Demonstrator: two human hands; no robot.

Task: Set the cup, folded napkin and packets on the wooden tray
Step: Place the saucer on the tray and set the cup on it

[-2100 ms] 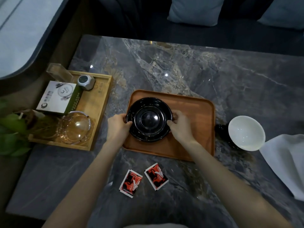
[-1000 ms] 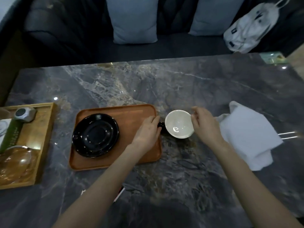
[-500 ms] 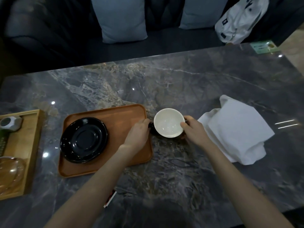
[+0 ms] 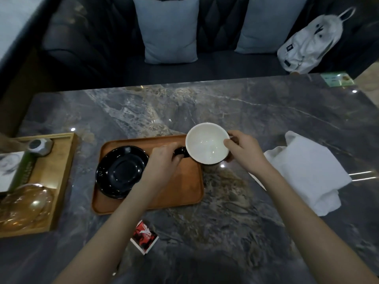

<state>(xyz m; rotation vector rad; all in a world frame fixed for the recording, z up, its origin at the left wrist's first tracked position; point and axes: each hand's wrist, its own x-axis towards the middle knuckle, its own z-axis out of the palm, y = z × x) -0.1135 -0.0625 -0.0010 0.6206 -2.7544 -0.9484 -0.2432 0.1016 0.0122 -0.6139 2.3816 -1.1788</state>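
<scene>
A cup (image 4: 207,143), black outside and white inside, hangs over the right edge of the wooden tray (image 4: 184,187). My left hand (image 4: 164,160) grips its dark handle on the left side. My right hand (image 4: 244,148) holds the rim and wall on the right. A black saucer (image 4: 121,171) lies on the tray's left half. A white napkin (image 4: 307,171) lies loosely folded on the table to the right. One red packet (image 4: 144,236) lies near the front edge; my left forearm hides whatever is beside it.
A lighter wooden tray (image 4: 61,160) at the left holds a box, a small grey object and a glass dish (image 4: 24,203). The marble table (image 4: 246,111) stretches back to a dark sofa with cushions and a white bag (image 4: 311,44). A green card (image 4: 336,78) lies at the far right corner.
Both hands have closed on the cup, lifted it off the table and carried it left to the tray's right edge. The view has shifted.
</scene>
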